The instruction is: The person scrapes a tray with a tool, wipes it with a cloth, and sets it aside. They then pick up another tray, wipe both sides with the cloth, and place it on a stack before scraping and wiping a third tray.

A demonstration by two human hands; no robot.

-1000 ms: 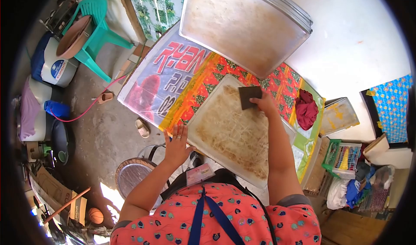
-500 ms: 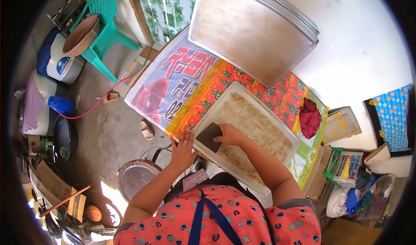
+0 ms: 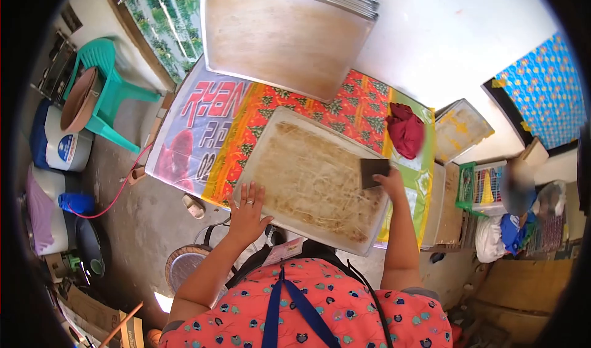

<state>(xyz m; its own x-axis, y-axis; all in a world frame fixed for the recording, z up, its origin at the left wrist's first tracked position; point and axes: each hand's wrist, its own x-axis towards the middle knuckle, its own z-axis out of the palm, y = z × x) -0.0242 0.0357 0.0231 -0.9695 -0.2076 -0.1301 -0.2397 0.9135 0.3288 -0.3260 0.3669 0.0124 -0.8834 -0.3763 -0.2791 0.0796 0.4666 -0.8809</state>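
Note:
A metal tray [image 3: 308, 176] with brown stains lies on the table in front of me. My left hand [image 3: 248, 216] rests with its fingers spread on the tray's lower left corner, a ring on one finger. At the tray's right side, my right hand [image 3: 389, 182] grips a dark square pad [image 3: 373, 173] between thumb and fingers. The pad is against the tray near its right edge. Beyond the tray, a stack of similar trays [image 3: 277, 40] leans against the wall.
A maroon cloth [image 3: 405, 131] lies on the patterned table cover [image 3: 265, 99] at the right. A stained tray [image 3: 462, 129] stands beyond the table's right end. To the left are a green chair [image 3: 111, 102] and a slipper [image 3: 193, 206]. A round stool [image 3: 184, 265] stands near me.
My right hand has moved the dark pad from the tray's left side to its right side. My left hand stays at the left corner, now lying on the tray. The view has shifted right.

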